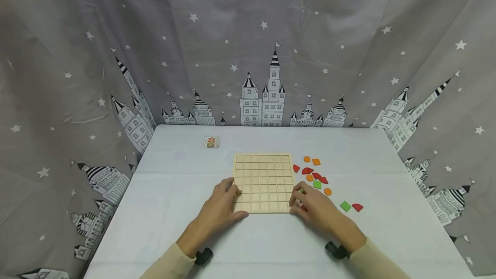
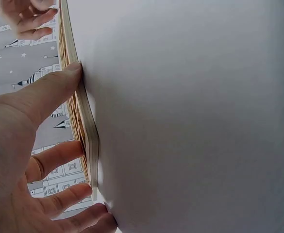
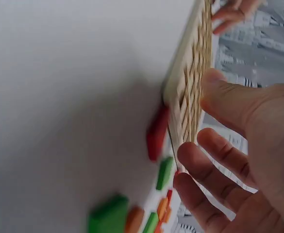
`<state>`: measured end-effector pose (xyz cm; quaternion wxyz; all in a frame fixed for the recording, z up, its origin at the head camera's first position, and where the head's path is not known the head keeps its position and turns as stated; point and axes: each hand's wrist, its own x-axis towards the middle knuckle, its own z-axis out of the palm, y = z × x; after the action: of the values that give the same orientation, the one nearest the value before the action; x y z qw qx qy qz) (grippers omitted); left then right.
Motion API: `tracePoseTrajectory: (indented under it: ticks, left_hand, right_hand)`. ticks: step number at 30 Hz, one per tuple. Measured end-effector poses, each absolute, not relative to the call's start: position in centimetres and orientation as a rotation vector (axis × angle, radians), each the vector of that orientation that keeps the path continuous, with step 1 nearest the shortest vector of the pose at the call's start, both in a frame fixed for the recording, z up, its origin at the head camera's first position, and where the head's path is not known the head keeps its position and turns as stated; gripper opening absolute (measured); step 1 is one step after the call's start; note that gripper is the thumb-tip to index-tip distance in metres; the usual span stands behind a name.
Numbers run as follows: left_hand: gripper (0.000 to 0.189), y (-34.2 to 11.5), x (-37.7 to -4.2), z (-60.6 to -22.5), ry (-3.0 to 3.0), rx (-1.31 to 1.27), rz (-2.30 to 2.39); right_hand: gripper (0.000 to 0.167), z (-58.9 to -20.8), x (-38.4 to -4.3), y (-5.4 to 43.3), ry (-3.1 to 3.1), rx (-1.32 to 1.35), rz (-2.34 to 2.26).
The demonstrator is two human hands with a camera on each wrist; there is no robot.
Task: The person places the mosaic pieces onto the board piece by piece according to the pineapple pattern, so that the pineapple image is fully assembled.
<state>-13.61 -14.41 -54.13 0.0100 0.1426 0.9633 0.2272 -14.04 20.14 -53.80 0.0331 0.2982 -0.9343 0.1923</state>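
Your left hand (image 1: 222, 203) lies loosely spread round the near left corner of the gridded board (image 1: 263, 184), thumb touching the near edge; your right hand (image 1: 315, 206), relaxed and apparently grasping nothing, sits by the right edge. On the white tabletop (image 1: 155, 201), the board lies at centre, and steadying it looks like the step in hand: press both sides evenly, with light fingertips, so it sits square. Lift your right palm clear of the red piece (image 3: 158, 133) beside the board (easily nudged) and the green square (image 1: 345, 206) farther right.
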Motion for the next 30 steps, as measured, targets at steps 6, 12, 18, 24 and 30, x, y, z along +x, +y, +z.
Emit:
tracePoseTrajectory:
  ticks: [6,12,18,24,30]
  left_hand:
    - [0.063,-14.5,-13.4,-54.1,3.0,0.456,0.722]
    - [0.06,-14.7,-13.3,-54.2,2.976,0.464,0.763]
    - [0.058,-14.8,-13.6,-54.2,2.974,0.489,0.801]
    - [0.059,-14.8,-13.7,-54.1,2.968,0.496,0.81]
    - [0.06,-14.8,-13.8,-54.0,2.963,0.492,0.806]
  right_hand:
    - [0.018,-53.6,-16.4,21.4,-2.879,0.745,0.595]
    - [0.024,-53.1,-19.8,23.6,-2.936,0.522,0.696]
    - [0.033,-52.9,-22.3,25.9,-3.041,0.355,0.745]
    - [0.031,-53.3,-23.3,27.6,-3.126,0.329,0.776]
    - [0.031,-54.1,-23.6,28.9,-3.129,0.348,0.898]
